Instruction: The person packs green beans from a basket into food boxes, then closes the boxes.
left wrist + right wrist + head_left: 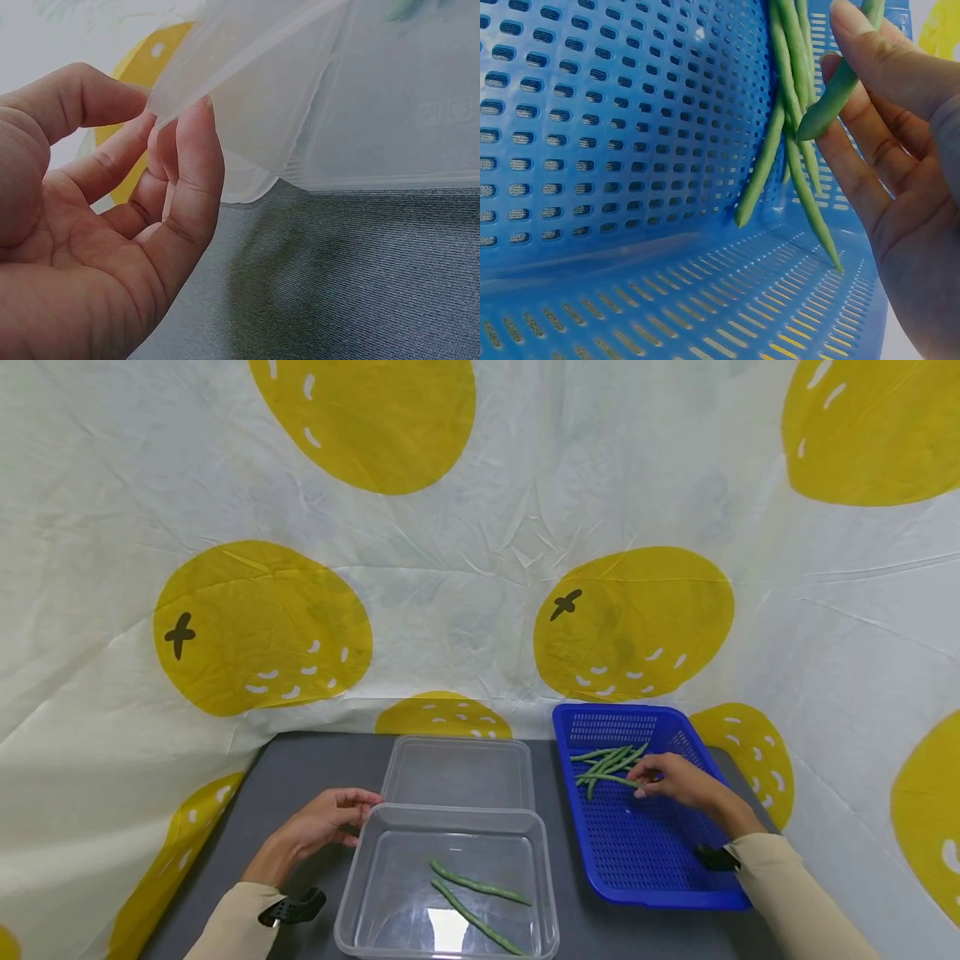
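Note:
My left hand (326,821) pinches the far left corner of the clear plastic container (459,809) between thumb and fingers; the left wrist view shows its thin rim (166,101) there. Two green beans (480,886) lie inside the container. Over the blue basket (630,852), my right hand (678,781) holds one green bean (834,101) by its end, between thumb and fingers. Several other green beans (609,762) lie in a loose pile at the basket's far left, right beside that hand.
Behind the container a clear plastic lid (457,772) lies flat on the dark grey table (315,768). The basket stands to the right of the container, with a narrow strip of table between them. A white curtain with yellow fruit prints (450,635) hangs behind the table.

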The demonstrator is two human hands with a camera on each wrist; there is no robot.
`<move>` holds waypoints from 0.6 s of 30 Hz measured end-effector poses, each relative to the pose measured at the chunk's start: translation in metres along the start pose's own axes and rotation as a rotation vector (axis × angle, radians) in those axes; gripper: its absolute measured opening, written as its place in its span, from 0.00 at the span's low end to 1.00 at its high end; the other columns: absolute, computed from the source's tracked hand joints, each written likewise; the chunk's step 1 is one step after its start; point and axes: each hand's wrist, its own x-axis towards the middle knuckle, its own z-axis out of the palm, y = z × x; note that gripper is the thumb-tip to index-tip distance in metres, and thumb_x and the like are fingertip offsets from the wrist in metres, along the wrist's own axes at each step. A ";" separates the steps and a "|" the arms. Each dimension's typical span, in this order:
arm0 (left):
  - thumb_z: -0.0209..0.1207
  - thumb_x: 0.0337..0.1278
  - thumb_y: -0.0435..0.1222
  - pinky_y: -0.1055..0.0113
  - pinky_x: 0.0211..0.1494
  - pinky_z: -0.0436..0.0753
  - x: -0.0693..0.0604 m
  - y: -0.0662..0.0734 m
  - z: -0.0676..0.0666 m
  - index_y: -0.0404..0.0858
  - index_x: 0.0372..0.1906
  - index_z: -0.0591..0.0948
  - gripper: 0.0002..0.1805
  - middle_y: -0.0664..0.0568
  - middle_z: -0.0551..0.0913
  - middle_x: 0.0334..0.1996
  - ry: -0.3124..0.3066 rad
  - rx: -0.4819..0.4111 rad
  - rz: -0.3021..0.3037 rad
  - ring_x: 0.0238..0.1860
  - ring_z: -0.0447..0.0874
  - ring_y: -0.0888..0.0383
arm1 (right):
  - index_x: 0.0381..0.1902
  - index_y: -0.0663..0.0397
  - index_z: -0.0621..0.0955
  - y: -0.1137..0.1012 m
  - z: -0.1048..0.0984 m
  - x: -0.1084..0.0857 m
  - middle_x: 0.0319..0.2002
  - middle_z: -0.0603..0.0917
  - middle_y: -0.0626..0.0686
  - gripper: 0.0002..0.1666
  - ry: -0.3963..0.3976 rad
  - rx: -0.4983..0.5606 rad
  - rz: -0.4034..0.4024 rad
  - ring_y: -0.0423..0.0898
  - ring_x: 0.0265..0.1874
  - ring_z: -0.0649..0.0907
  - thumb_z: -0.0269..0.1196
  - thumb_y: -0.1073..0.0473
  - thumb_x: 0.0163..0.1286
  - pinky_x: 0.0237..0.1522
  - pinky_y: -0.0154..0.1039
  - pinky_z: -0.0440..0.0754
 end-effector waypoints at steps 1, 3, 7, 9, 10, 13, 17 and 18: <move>0.54 0.74 0.35 0.55 0.44 0.86 0.000 0.000 0.000 0.25 0.67 0.72 0.24 0.37 0.81 0.52 0.000 0.001 0.001 0.44 0.81 0.53 | 0.49 0.59 0.85 -0.001 -0.001 -0.001 0.46 0.86 0.55 0.13 -0.004 0.009 0.003 0.50 0.43 0.84 0.68 0.61 0.68 0.42 0.37 0.83; 0.54 0.75 0.35 0.55 0.44 0.86 -0.001 0.001 0.000 0.26 0.67 0.73 0.23 0.37 0.81 0.52 0.001 0.003 0.002 0.44 0.81 0.53 | 0.49 0.60 0.84 -0.004 -0.002 -0.003 0.46 0.85 0.55 0.13 -0.004 0.015 -0.002 0.50 0.43 0.84 0.68 0.61 0.68 0.43 0.36 0.83; 0.54 0.74 0.34 0.55 0.43 0.86 -0.001 0.001 0.001 0.27 0.67 0.74 0.23 0.37 0.81 0.51 0.003 0.005 0.005 0.44 0.81 0.53 | 0.49 0.60 0.84 -0.007 -0.007 -0.005 0.44 0.85 0.54 0.13 0.009 0.005 -0.004 0.45 0.41 0.83 0.68 0.62 0.68 0.42 0.35 0.83; 0.54 0.74 0.35 0.55 0.43 0.86 -0.001 0.001 0.001 0.27 0.66 0.74 0.22 0.37 0.81 0.51 0.004 0.006 0.004 0.44 0.81 0.52 | 0.47 0.59 0.84 -0.010 -0.009 -0.005 0.42 0.84 0.54 0.12 0.021 0.010 -0.006 0.44 0.40 0.83 0.69 0.63 0.67 0.42 0.35 0.83; 0.55 0.74 0.35 0.55 0.43 0.86 -0.001 0.001 0.001 0.28 0.66 0.74 0.22 0.37 0.81 0.51 0.005 0.005 0.003 0.44 0.81 0.52 | 0.47 0.58 0.84 -0.010 -0.009 -0.005 0.42 0.84 0.53 0.11 0.024 0.008 -0.010 0.43 0.40 0.83 0.69 0.63 0.67 0.42 0.35 0.83; 0.55 0.74 0.35 0.54 0.44 0.86 -0.001 0.001 0.001 0.28 0.66 0.74 0.22 0.37 0.81 0.51 0.004 0.001 0.001 0.44 0.81 0.53 | 0.48 0.58 0.84 -0.014 -0.011 -0.004 0.42 0.85 0.52 0.12 0.036 0.020 -0.036 0.42 0.39 0.83 0.69 0.62 0.68 0.42 0.35 0.83; 0.55 0.74 0.35 0.54 0.44 0.86 -0.001 0.001 0.001 0.27 0.66 0.74 0.23 0.37 0.81 0.52 0.002 -0.004 0.000 0.44 0.81 0.52 | 0.50 0.59 0.85 -0.018 -0.013 -0.002 0.44 0.86 0.51 0.14 0.042 0.045 -0.083 0.38 0.40 0.83 0.68 0.60 0.69 0.43 0.34 0.83; 0.55 0.74 0.35 0.54 0.44 0.86 -0.001 0.001 0.001 0.27 0.66 0.74 0.23 0.37 0.81 0.52 0.002 -0.004 0.000 0.44 0.81 0.52 | 0.51 0.60 0.85 -0.019 -0.013 -0.001 0.44 0.86 0.51 0.14 0.042 0.059 -0.093 0.38 0.40 0.83 0.68 0.60 0.69 0.44 0.34 0.83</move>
